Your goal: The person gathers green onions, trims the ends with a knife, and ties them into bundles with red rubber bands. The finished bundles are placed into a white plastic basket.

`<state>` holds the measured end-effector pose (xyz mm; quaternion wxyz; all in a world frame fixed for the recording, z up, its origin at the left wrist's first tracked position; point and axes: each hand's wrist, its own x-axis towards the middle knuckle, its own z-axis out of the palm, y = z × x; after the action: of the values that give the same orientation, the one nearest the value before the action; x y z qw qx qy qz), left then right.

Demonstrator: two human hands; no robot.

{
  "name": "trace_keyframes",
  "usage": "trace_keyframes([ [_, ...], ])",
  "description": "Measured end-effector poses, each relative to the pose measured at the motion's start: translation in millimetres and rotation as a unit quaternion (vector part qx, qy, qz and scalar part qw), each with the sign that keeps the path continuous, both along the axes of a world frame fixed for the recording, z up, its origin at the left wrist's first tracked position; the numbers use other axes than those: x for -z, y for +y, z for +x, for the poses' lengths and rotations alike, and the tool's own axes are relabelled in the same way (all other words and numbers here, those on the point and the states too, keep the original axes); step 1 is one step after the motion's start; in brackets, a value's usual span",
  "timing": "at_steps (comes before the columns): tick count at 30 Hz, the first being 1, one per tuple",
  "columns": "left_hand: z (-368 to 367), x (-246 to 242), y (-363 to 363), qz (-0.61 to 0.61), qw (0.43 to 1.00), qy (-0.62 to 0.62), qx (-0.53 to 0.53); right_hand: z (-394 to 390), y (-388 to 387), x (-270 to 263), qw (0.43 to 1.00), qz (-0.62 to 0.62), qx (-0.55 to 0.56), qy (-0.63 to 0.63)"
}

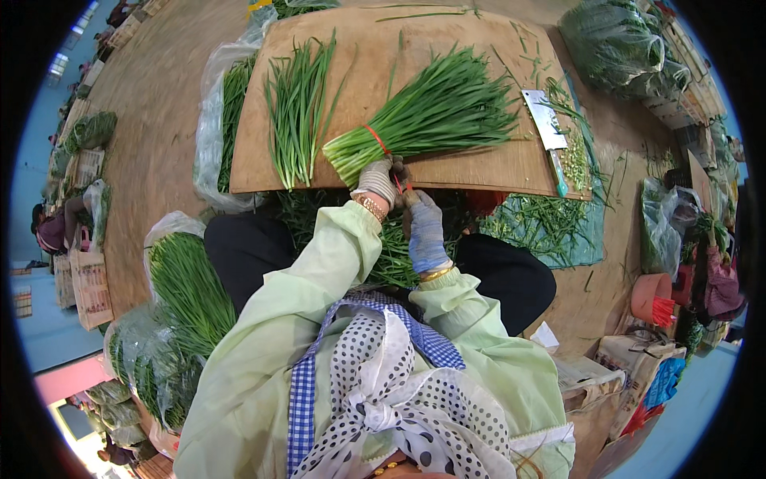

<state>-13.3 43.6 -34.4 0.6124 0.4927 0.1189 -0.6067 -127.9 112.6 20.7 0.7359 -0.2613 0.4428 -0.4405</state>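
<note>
A big bunch of garlic chives [431, 111] lies slantwise on the wooden board [479, 170], its pale cut ends toward the lower left. A red band [377, 139] runs around it near those ends. My left hand [381, 179], in a striped glove, is at the board's near edge and grips the band's end just below the bunch. My right hand [423, 224], in a blue-grey glove, is bent close beside it, with a piece of the red band at its fingertips. A smaller loose group of chives [299, 114] lies on the left. A cleaver [544, 123] with a green-and-white handle rests at the right.
Cut scraps [574, 161] lie beside the cleaver, and more trimmings cover a blue sheet [589, 239]. Bagged chives [185, 287] stand at the left. A red bucket [649, 296] and a filled plastic bag [622, 51] are at the right. Other people sit at both sides.
</note>
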Motion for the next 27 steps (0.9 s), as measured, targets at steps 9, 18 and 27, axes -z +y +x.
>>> trace_keyframes([
  [9,9,-47,44,-0.005,0.946,-0.217,0.241,-27,-21,-13,0.993,-0.067,-0.095,0.011],
  [18,11,-85,5,0.030,0.167,-0.900,0.402,-23,-40,-36,0.966,-0.225,-0.110,0.069],
  [27,27,-57,-15,0.049,0.084,-0.931,0.351,-25,-24,59,0.889,-0.222,-0.176,0.359],
])
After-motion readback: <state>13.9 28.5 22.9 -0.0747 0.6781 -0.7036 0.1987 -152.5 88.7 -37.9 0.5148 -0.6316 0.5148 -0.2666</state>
